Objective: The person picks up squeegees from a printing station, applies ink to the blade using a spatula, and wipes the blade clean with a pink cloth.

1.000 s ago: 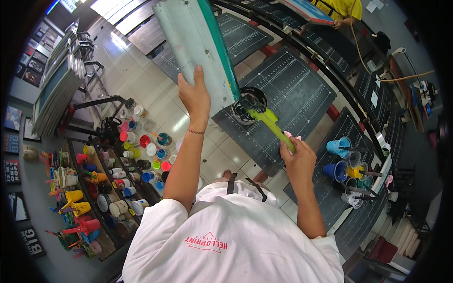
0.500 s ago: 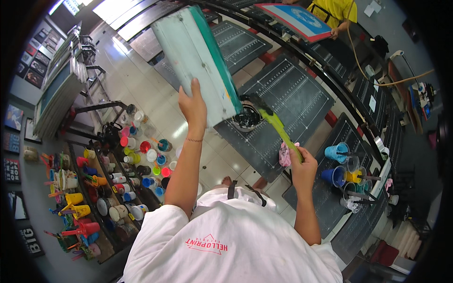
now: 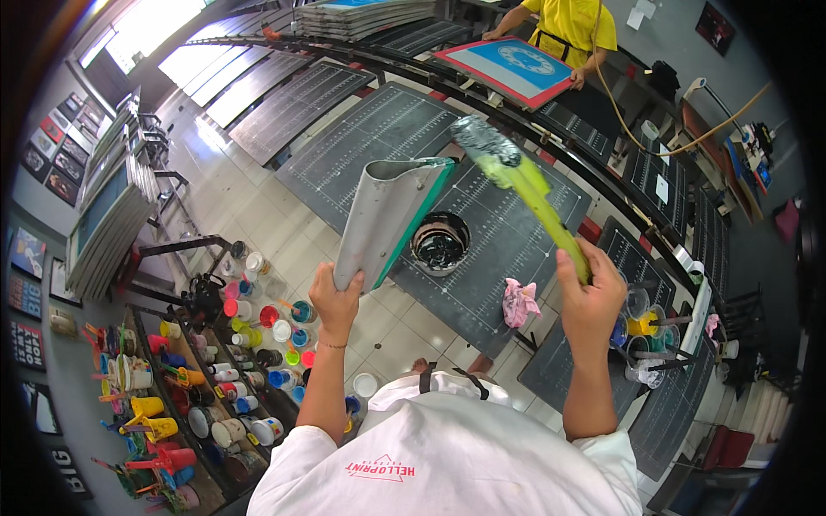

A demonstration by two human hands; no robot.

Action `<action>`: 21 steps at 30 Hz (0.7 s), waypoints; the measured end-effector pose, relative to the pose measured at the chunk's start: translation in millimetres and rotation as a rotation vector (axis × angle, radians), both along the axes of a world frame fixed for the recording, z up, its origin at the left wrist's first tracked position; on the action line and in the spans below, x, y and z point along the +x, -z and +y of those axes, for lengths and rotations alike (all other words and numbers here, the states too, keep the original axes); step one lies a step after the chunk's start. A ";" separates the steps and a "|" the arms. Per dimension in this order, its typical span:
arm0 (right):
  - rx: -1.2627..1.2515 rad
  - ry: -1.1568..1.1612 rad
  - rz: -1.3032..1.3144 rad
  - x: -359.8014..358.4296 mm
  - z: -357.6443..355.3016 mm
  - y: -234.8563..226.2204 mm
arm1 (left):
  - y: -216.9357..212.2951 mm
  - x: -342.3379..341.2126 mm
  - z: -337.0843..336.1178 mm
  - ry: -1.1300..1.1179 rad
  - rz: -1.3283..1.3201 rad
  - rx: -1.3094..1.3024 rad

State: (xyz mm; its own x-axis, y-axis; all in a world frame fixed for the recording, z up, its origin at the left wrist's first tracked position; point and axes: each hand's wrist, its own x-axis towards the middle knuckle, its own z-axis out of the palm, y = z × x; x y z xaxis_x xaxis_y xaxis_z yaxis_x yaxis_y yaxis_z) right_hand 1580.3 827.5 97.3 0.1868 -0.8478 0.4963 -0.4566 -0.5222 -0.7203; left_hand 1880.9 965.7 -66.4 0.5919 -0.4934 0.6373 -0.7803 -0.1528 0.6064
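Note:
My left hand [image 3: 335, 301] grips the lower end of a grey metal squeegee [image 3: 379, 211] with a green blade, tilted upright in front of me. In my right hand [image 3: 595, 297] is a yellow-green spatula [image 3: 544, 215], its wide end raised and coated with wet black ink. Between the two tools, a round tub [image 3: 442, 270] of black ink stands on a dark platen [image 3: 508, 224] marked with white grid lines. The spatula's end is above and apart from the tub. A crumpled pink cloth [image 3: 520, 303] lies at the platen's near edge, left of my right hand.
Many ink pots [image 3: 284, 331] crowd the floor and rack at left. Stacked frames [image 3: 112, 215] lean behind them. Cups [image 3: 645, 322] stand on a platen at right. Across the curved rail [image 3: 551, 138], a person in yellow holds a red-edged blue screen [image 3: 516, 64].
The squeegee has come down and turned, its green blade still on the right. The ink-coated end of the spatula has risen from beside the tub, and my right hand has moved slightly right.

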 end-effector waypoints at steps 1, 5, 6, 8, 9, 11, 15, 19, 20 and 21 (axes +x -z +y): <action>-0.020 -0.006 0.047 4.4 1.7 -1.2 | 0.2 -0.6 1.1 0.003 -0.011 0.000; -0.087 0.013 0.194 13.6 3.6 4.2 | -2.2 -7.3 2.3 0.018 0.015 -0.021; -0.088 0.027 0.212 13.3 3.3 6.1 | -4.6 -9.1 4.2 0.014 0.025 -0.004; -0.092 0.041 0.249 11.8 -1.0 15.2 | -3.8 -9.8 6.0 -0.010 0.042 0.006; -0.091 0.041 0.268 9.7 -5.8 24.2 | -1.0 -8.8 7.2 -0.028 0.049 0.003; -0.040 0.015 0.324 3.8 -15.2 27.0 | 1.6 -6.4 8.7 -0.050 0.120 -0.017; 0.081 -0.181 0.565 2.5 -42.8 14.5 | 7.2 -2.6 6.8 -0.062 0.375 -0.140; 0.161 -0.289 0.926 41.1 -62.8 26.8 | 15.2 3.2 0.0 0.063 0.797 -0.265; 0.131 -0.303 0.999 56.6 -66.0 34.1 | 14.3 2.9 -3.3 0.110 0.894 -0.314; 0.102 -0.317 1.073 68.0 -70.2 43.1 | 12.2 1.5 -6.7 0.156 0.994 -0.361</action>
